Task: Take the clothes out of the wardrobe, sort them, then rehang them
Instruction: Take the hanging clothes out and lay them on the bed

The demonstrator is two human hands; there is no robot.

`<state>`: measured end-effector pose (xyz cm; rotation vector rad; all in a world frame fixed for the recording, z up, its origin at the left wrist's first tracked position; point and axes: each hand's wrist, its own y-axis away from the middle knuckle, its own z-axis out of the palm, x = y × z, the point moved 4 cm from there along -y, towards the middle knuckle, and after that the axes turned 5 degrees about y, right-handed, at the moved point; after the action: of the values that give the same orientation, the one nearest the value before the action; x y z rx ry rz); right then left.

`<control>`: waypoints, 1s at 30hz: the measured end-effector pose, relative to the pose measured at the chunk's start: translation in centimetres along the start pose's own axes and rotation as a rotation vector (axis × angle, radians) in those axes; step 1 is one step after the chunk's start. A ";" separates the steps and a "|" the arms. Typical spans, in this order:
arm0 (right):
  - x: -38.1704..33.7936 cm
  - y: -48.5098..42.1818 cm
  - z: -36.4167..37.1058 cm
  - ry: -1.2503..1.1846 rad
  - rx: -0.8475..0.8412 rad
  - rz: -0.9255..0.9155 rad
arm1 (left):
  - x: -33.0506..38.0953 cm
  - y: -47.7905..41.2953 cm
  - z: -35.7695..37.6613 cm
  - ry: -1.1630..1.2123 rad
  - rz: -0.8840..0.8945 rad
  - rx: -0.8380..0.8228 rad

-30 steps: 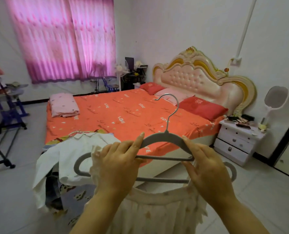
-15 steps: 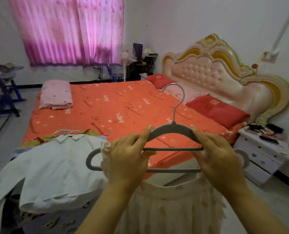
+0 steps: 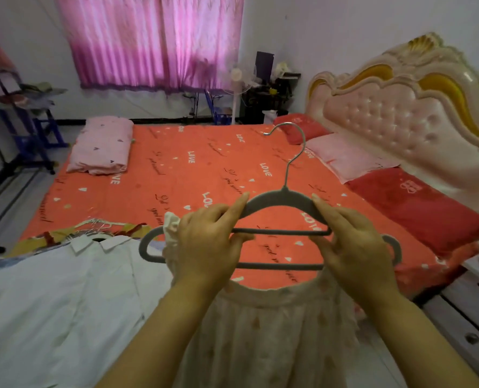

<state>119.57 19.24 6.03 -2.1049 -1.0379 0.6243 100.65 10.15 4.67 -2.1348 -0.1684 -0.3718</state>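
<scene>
I hold a grey velvet hanger with a metal hook upright in front of me, above the near edge of the bed. My left hand grips its left shoulder and my right hand grips its right shoulder, both also holding the straps of a cream dotted dress that hangs from it. A white collared shirt lies spread at the lower left on a pile of clothes and several wire hangers.
The bed has an orange sheet, a folded pink blanket, and red and pink pillows by the tufted headboard. A white nightstand stands at the right. A rack and blue stool stand at the left; a fan is by the pink curtain.
My view has moved closer to the bed and tilted down. Both hands keep the same grip on the hanger with the dress.
</scene>
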 end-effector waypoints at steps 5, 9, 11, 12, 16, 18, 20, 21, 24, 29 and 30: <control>6.5 -6.5 5.8 -0.104 -0.030 -0.071 | -1.9 -5.4 5.6 -0.104 -0.070 0.031; 9.7 -11.8 9.6 -0.183 -0.013 -0.134 | -3.8 -9.8 8.2 -0.158 -0.098 0.067; 10.8 -13.7 11.6 -0.199 -0.018 -0.157 | -5.0 -11.3 9.4 -0.179 -0.120 0.068; 11.2 -14.5 12.6 -0.205 -0.022 -0.164 | -5.7 -11.9 10.1 -0.184 -0.128 0.063; 12.5 -17.1 17.3 -0.218 -0.069 -0.169 | -9.3 -13.7 13.2 -0.193 -0.170 0.034; 13.0 -18.1 19.7 -0.212 -0.089 -0.171 | -11.3 -14.4 14.8 -0.184 -0.191 0.014; 13.4 -18.9 22.0 -0.191 -0.107 -0.164 | -13.3 -15.1 16.4 -0.156 -0.202 -0.006; 13.4 -19.4 23.0 -0.179 -0.113 -0.158 | -14.4 -15.5 17.1 -0.140 -0.212 -0.021; 13.7 -21.1 26.4 -0.142 -0.135 -0.152 | -18.1 -17.0 19.4 -0.102 -0.230 -0.050; 14.7 -23.1 32.3 -0.111 -0.200 -0.125 | -23.4 -18.6 23.1 -0.033 -0.300 -0.126; 14.9 -23.3 33.4 -0.115 -0.219 -0.119 | -24.3 -18.7 23.8 -0.023 -0.307 -0.136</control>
<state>94.30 54.10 0.68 -2.1935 -1.3386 0.6021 77.61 40.87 -0.90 -2.2510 -0.5003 -0.5502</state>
